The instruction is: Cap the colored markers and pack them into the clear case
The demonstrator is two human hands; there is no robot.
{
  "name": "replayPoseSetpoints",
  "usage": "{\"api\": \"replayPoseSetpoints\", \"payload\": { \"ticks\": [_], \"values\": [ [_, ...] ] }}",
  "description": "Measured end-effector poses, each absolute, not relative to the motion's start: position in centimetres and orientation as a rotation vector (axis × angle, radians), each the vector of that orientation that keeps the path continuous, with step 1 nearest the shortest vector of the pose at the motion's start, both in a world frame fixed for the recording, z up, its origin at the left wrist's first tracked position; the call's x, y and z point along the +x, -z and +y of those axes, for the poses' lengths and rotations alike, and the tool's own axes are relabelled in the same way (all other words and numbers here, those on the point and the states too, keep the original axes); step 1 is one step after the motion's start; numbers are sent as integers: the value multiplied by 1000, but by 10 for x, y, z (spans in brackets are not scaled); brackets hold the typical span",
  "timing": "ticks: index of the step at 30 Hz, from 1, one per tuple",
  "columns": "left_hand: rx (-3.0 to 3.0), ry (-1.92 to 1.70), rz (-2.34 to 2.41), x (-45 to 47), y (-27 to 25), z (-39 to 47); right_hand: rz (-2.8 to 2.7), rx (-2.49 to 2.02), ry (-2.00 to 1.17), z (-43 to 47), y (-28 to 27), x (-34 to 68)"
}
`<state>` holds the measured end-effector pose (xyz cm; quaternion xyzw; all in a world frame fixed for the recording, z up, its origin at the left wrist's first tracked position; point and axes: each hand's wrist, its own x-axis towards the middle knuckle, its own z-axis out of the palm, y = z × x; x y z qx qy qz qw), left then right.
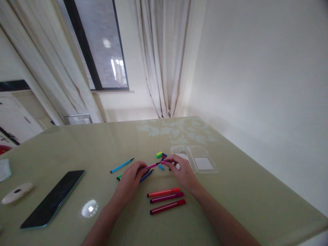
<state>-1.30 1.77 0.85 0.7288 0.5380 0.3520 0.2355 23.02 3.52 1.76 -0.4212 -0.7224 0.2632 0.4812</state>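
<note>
Filling the right side of the frame, a pale wall (pixel 263 85). Across the lower half, a greenish desk (pixel 243 198). At upper left and upper centre, cream curtains (pixel 51 61), with a dark-framed window (pixel 102 41) between them. At lower left, lying aslant, a black-screened tablet (pixel 53 200).

Just below centre, close together, the left grip (pixel 130 177) and the right grip (pixel 182 171): the left clamped on a pink marker (pixel 151 166), the right pinched on a pink cap (pixel 163 162). Right of the right grip, lying open, a clear case (pixel 202 152) with white inserts inside.

Below both grips, at lower centre, three capped markers (pixel 167 207) in orange-red, magenta and dark red, lying one below another. Above and left of the left grip, an uncapped light blue marker (pixel 122 165), tip towards upper right. Between the grips, the pink marker, jutting from the left fingertips, dark tip towards the right grip. Cannot tell whether touching the cap or just short of it. Partly hidden by the left grip, a dark blue marker (pixel 146 176) and a green marker (pixel 119 176).

Smallest, just above and left of the right grip, loose caps (pixel 159 156) in yellow, green and dark blue; below the pink cap, a light blue cap (pixel 161 167).
</note>
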Motion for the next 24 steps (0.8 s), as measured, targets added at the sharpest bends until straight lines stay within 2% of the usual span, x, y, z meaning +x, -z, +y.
{"api": "replayPoseSetpoints", "payload": {
  "ticks": [20,24],
  "values": [
    [2019,-1015,1374,3,-9,12,-1662,-1015,-910,34,-18,232],
    [2091,-845,1314,7,-12,6,-1750,-1083,-785,35,-18,231]
  ]
}}
